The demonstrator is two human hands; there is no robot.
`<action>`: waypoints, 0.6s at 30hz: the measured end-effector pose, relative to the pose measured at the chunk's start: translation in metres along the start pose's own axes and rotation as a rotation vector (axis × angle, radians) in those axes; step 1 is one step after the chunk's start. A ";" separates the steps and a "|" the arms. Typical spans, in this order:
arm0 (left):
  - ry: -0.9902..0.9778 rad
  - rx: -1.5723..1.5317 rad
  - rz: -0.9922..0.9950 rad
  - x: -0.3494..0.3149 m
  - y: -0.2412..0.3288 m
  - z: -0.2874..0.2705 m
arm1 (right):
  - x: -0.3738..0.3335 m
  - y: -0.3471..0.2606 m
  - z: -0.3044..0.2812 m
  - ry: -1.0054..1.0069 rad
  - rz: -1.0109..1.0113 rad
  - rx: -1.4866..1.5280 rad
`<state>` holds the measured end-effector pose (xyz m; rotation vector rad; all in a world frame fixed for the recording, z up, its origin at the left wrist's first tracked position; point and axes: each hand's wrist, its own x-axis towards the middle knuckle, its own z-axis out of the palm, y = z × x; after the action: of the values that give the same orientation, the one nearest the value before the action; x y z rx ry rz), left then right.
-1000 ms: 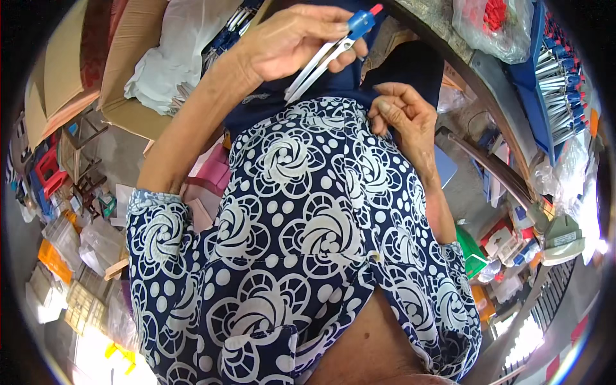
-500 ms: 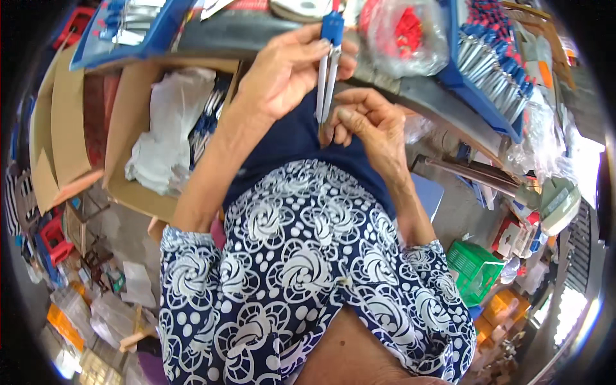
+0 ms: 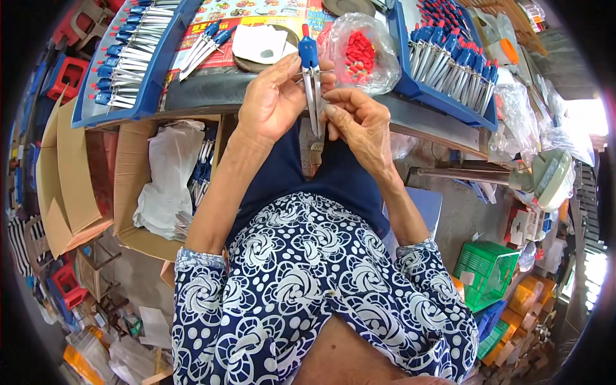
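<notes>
A drawing compass [image 3: 312, 90] with a blue head, a red cap on top and metal legs hangs points down in front of me. My left hand [image 3: 274, 96] grips it just below the head, thumb in front and fingers behind. My right hand [image 3: 362, 122] is closed, thumb and bent fingers at the compass's right leg; what lies between these fingertips is partly hidden. Just beyond, a clear plastic bag [image 3: 385, 61] holds small red caps [image 3: 360, 54]. Several more compasses [image 3: 204, 48] lie together on the table's printed sheet, left of a white piece [image 3: 260, 43].
Blue trays of compasses stand on the left [image 3: 146, 96] and right [image 3: 443, 96] of the dark table edge [image 3: 205, 93]. Below left is an open cardboard box [image 3: 131, 186] with a white bag [image 3: 168, 173] inside. A green crate [image 3: 484, 273] sits on the floor at right.
The view has tilted up, showing more of the table and trays. Both hands stay at the compass, and my right fingertips are now higher along its leg.
</notes>
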<state>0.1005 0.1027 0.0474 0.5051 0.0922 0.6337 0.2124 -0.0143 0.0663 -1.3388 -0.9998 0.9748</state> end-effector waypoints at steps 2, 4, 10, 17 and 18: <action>0.029 -0.026 0.003 0.004 -0.001 0.003 | 0.001 0.001 -0.001 0.031 -0.041 -0.027; 0.058 -0.054 0.007 0.007 -0.003 0.006 | 0.003 0.001 0.000 0.073 -0.059 -0.066; 0.051 -0.091 0.026 0.014 -0.007 0.006 | 0.007 0.004 -0.001 0.182 -0.190 -0.336; 0.025 -0.085 0.019 0.021 -0.006 0.004 | 0.013 -0.005 0.003 0.235 -0.286 -0.609; 0.054 -0.085 0.019 0.021 -0.007 0.007 | 0.014 -0.005 0.003 0.243 -0.287 -0.613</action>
<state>0.1229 0.1076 0.0519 0.4073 0.1115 0.6669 0.2132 0.0001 0.0715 -1.6987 -1.3128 0.2777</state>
